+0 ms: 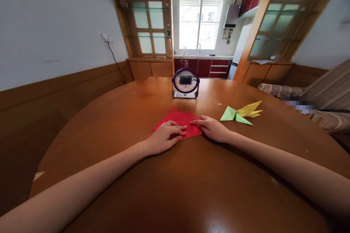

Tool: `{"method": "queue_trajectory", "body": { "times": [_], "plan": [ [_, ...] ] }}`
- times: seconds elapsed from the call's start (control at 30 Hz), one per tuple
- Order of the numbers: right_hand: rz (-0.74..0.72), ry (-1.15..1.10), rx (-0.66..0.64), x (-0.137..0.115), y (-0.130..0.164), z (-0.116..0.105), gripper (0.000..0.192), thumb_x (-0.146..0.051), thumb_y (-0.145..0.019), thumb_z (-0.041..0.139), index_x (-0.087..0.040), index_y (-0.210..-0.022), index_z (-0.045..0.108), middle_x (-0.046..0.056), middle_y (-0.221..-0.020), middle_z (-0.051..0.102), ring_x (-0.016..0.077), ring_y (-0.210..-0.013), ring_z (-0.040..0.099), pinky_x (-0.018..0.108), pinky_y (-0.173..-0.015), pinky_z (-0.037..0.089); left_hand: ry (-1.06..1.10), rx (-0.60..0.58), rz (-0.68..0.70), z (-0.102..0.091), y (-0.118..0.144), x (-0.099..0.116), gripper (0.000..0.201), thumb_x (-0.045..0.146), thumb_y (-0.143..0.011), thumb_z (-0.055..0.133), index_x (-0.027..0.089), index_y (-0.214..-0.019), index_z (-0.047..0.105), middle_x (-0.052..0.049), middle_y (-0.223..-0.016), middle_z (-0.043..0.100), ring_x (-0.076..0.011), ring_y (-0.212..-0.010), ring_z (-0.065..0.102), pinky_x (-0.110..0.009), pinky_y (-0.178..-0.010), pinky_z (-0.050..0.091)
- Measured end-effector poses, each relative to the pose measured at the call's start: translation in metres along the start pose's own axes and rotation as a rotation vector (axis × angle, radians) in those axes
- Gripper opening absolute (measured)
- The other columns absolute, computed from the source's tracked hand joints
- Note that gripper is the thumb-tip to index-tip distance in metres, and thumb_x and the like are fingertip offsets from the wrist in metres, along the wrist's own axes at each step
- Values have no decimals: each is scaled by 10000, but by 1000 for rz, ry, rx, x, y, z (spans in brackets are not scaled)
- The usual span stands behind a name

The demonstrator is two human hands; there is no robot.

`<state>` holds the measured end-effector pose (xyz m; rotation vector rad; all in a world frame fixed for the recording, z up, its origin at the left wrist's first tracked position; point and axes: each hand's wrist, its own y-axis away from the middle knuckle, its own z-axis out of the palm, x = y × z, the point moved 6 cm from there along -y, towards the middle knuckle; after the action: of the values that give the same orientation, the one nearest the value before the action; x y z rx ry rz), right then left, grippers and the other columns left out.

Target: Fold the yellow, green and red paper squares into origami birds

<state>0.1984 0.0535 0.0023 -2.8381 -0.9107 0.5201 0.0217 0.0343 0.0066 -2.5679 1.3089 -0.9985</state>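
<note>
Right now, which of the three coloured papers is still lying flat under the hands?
The red paper. It lies flat under both hands, while the green paper and yellow paper beside it are already folded shapes.

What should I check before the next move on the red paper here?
1. Left hand flat on the red paper: ok.
2. Right hand on the paper's right edge: ok.
3. Paper lying flat on the table: ok.
4. Green folded piece and yellow folded piece apart from the paper: ok.
5. Fan standing behind the paper, not touching: ok.
6. Fan running: cannot tell.
</note>
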Motion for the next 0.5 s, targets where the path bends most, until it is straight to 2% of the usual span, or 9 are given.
{"method": "queue_trajectory", "body": {
  "times": [0.5],
  "plan": [
    [16, 86, -14, -1, -2, 2, 466, -73, -890, 413, -227, -1295, 585, 64, -892, 550, 185, -863, 541, 299, -790, 398, 17, -34, -13, 0, -2, 0, 181, 238, -907, 554, 247, -1005, 706, -39, -1248, 656, -214, -1112, 545, -434, -993, 426]
  ]
}}
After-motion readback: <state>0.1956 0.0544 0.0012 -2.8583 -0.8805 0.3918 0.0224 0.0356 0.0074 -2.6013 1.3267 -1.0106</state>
